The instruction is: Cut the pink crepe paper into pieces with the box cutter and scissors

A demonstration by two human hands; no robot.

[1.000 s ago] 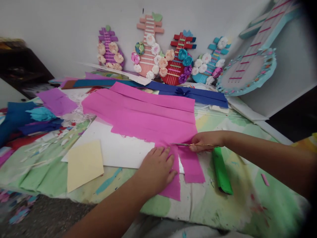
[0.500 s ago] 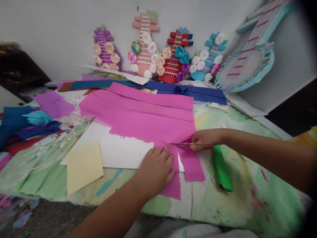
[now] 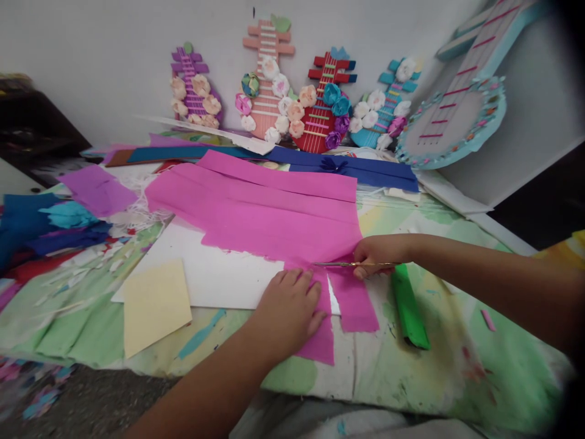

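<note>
Over the pink paper (image 3: 274,213), scissors (image 3: 336,264) clasped in the right hand (image 3: 378,251) point leftward, just beyond the flat, ungrasping left hand (image 3: 286,311).

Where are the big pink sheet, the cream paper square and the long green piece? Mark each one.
Big pink sheet (image 3: 283,213): head view, middle of its wide uncut part.
Cream paper square (image 3: 158,308): head view, middle of its face.
Long green piece (image 3: 410,311): head view, midway along its upper side.
</note>
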